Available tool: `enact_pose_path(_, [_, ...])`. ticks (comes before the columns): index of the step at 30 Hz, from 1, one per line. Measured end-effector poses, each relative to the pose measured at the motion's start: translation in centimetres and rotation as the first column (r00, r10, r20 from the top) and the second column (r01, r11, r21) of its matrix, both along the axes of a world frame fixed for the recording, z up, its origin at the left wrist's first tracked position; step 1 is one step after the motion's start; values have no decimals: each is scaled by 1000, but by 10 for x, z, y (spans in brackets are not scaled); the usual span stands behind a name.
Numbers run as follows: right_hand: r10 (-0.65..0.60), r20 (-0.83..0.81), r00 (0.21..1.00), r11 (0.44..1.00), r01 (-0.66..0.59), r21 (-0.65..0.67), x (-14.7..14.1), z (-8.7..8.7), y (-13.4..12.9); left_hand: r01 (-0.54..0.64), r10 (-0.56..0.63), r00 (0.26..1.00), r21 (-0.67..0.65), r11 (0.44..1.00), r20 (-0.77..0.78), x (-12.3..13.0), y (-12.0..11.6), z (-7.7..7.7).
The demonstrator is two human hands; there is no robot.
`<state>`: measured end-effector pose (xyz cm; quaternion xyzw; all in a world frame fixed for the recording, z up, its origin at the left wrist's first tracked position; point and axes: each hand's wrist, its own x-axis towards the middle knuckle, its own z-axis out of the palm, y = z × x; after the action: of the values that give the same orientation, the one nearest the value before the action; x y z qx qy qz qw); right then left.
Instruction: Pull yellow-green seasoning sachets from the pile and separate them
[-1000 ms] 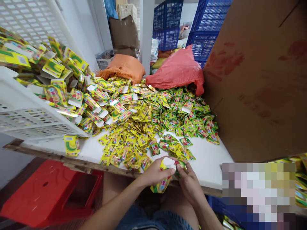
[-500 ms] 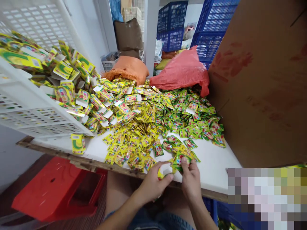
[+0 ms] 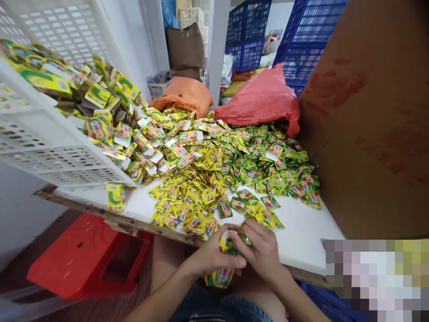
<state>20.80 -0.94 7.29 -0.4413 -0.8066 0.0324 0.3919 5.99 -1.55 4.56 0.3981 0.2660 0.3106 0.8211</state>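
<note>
At the table's front edge, my left hand [image 3: 216,255] is wrapped around a small yellow and green printed box [image 3: 219,278], whose lower part shows beneath my fingers. My right hand [image 3: 259,246] meets it at the box's upper end, fingers closed on a shiny green sachet [image 3: 246,240] and partly hiding it. How far the sachet is inside the box cannot be made out. Just beyond my hands lie loose yellow sachets [image 3: 187,210] and green sachets [image 3: 264,167] in a heap. Several open boxes [image 3: 177,148] rest on the heap's left side.
A tilted white crate [image 3: 53,138] full of boxes stands at left, with a single yellow box [image 3: 115,197] by it. An orange sack [image 3: 187,95] and a red sack [image 3: 264,98] lie behind. Cardboard [image 3: 362,134] walls the right. A red stool [image 3: 80,259] stands below.
My right hand has moved left with the sachet to the box in my left hand. The hands now touch, and the box is tilted so its printed side shows below. The view has shifted slightly.
</note>
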Motion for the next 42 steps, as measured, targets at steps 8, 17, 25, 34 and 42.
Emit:
enact_pose_path(8, [6,-67,998,998,-11,-65,-21,-5,0,-25,98,972,322,946,-212,-2,4,11])
enact_pose_path(17, [147,-85,985,920,-168,-355,-6,12,6,-87,142,982,358,930,-128,-18,33,1])
enact_pose_path(25, [46,-86,995,964,-67,-258,-3,-6,6,-40,82,993,397,917,-90,-16,36,1])
enact_pose_path(34, [73,132,989,978,-46,-201,1,2,6,-72,129,987,446,892,-100,-19,43,1])
enact_pose_path(42, [74,125,989,977,-47,-207,-8,-20,-7,-29,96,985,415,909,-141,-26,43,-11])
